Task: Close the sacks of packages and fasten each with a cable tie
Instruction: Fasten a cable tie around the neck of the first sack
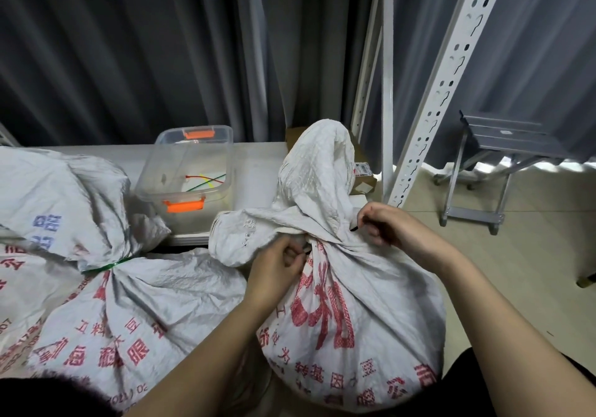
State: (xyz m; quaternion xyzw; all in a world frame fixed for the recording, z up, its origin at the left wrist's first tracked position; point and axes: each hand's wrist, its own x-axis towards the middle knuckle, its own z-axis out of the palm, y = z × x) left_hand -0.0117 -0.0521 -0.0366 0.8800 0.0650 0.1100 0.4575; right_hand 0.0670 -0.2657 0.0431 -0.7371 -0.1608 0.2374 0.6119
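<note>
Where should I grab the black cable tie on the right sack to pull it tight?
Probably by the free tail of the black cable tie, which pokes out on the right of the sack's gathered neck. Come from the right, as the right hand pinches it, while the left hand steadies the neck.

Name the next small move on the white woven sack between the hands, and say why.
Probably pull the black cable tie tight. The right hand pinches its free end beside the gathered neck of the white woven sack with red print, while the left hand grips the neck where the tie seems to wrap it. Whether it is already cinched cannot be told. The other sack's green tie sits snug.
</note>
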